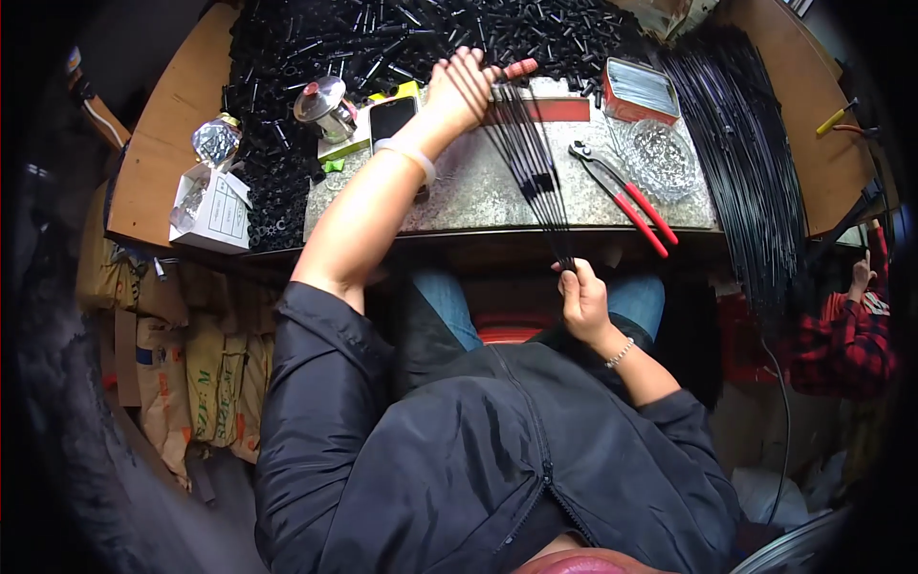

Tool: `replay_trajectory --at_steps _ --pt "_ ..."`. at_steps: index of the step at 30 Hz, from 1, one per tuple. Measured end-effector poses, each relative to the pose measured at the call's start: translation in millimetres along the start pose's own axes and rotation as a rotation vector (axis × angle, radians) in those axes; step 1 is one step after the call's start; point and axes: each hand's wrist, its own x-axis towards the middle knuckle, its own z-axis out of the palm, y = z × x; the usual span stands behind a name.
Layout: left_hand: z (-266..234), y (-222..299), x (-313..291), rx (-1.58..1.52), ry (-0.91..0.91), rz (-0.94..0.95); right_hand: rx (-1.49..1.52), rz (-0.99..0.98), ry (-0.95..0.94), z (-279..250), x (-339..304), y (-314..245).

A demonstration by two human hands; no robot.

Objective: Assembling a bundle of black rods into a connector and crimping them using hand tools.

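My right hand (581, 298) is closed around the near end of a bundle of thin black wires (550, 210), just off the table's front edge. From there the wires fan out away from me, with darker black sleeves partway along some of them. My left hand (459, 94) reaches over the table to their far ends, its fingers stretched out and the wires beside its thumb side. Exactly how it touches them is hidden. A reddish handle-like piece (520, 68) pokes out beside its fingertips. Beyond the wires lies a flat red bar (559, 110).
Red-handled pliers (626, 198) lie to the right, near a glass dish (660, 158) and a red tin (641, 91). Black tubular parts (363, 38) heap at the back. Long black wires (741, 134) hang over the right edge. A metal pot (327, 108), phone (392, 117) and white box (212, 209) stand left.
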Motion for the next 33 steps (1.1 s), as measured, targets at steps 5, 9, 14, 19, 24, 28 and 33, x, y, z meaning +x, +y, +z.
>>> replay_trajectory --at_steps 5,9,14,19,24,28,33 --pt "-40.9 1.6 -51.2 -0.182 0.175 0.389 -0.098 -0.067 0.011 5.9 5.2 36.3" --pt "-42.7 45.3 -91.2 -0.91 0.107 0.526 -0.106 -0.037 -0.05 8.0 7.0 46.9" --pt "-21.4 74.7 -109.6 -0.9 0.16 0.582 -0.486 -0.196 -0.137 -5.4 13.3 52.9" --pt "-7.7 76.7 -131.3 -0.577 0.048 0.674 -0.245 0.105 -0.472 -68.0 69.6 -81.8" --pt "-18.4 83.4 -124.7 -0.48 0.092 0.599 -0.768 -0.316 0.102 -122.5 169.4 -67.0" --pt "-16.3 84.1 -124.8 -0.478 0.092 0.573 -1.037 -0.217 0.093 -152.1 236.6 -20.8" --pt "-15.4 83.5 -127.1 -0.508 0.099 0.542 -1.108 -0.118 -0.086 -161.9 270.0 5.8"
